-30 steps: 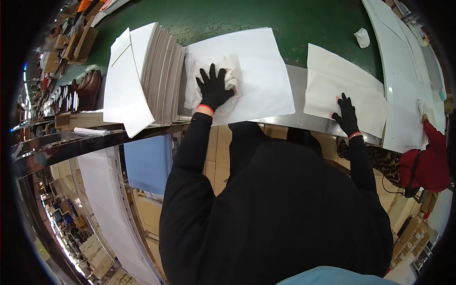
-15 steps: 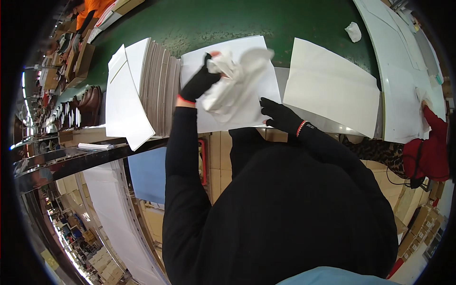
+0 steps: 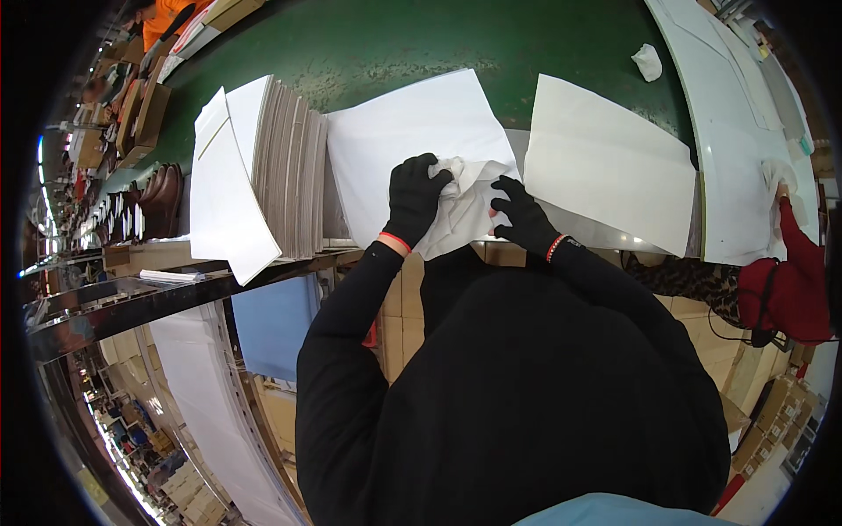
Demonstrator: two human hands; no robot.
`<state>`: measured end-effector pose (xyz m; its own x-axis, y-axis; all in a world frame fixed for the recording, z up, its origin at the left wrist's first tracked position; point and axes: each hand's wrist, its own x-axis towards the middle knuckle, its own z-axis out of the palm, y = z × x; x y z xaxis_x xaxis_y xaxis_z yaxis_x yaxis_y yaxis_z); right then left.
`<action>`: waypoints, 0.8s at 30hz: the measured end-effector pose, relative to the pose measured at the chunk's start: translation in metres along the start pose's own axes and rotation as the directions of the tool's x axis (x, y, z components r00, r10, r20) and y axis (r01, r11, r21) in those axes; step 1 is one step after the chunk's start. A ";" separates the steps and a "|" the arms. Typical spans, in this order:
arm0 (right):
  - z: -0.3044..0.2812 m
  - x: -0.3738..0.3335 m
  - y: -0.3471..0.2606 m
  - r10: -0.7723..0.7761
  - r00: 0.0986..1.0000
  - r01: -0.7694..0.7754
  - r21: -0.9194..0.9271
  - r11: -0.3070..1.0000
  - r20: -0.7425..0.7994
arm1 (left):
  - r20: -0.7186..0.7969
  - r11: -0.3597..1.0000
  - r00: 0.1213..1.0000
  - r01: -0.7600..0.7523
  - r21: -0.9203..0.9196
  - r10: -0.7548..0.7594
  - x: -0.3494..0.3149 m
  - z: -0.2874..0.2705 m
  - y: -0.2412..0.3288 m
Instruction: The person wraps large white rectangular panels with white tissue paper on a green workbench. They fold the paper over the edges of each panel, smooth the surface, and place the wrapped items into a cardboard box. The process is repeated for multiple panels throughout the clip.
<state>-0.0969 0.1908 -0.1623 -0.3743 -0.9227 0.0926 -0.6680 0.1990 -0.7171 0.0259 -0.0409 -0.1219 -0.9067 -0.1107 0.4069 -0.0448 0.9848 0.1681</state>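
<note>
A crumpled white cloth (image 3: 465, 195) lies bunched on a white sheet (image 3: 412, 114) near the front edge of the green table. My left hand (image 3: 416, 198), in a black glove with bare fingertips, is closed on the cloth's left side. On the cloth's right side is my right hand (image 3: 524, 216), gloved the same way, its fingers spread and slightly bent, touching the cloth's edge and the sheet. The sheet sits at an angle. Beneath the bunched cloth, part of it is hidden.
Left of the sheet stands a thick stack of boards (image 3: 289, 167), with loose white sheets (image 3: 224, 184) leaning over it. A cream board (image 3: 610, 167) lies to the right. Farther off are a crumpled white scrap (image 3: 647, 63), brown boots (image 3: 160, 202) and a red-sleeved person's arm (image 3: 794, 237).
My left hand has brought the cloth down and nearer, from blurred motion above the sheet to bunched on it. The sheet has turned slightly. My right hand has shifted little, onto the cloth's edge.
</note>
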 end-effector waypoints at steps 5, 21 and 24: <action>0.003 -0.002 0.016 -0.089 0.995 0.087 -0.052 0.995 -0.043 | 0.187 0.980 0.971 0.120 0.158 -0.149 -0.012 -0.030 0.040; 0.000 0.015 -0.016 -0.189 0.982 0.189 -0.017 0.982 0.005 | -0.090 0.975 0.993 -0.059 0.212 0.080 0.007 -0.002 -0.017; 0.007 0.024 -0.011 -0.194 0.980 0.199 -0.120 0.973 0.053 | 0.138 0.973 0.985 0.069 0.220 -0.101 -0.002 -0.007 -0.005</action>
<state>-0.0946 0.1640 -0.1567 -0.2029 -0.9600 0.1931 -0.8015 0.0495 -0.5959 0.0306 -0.0467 -0.1171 -0.9466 -0.1899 0.2605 -0.1982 0.9802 -0.0056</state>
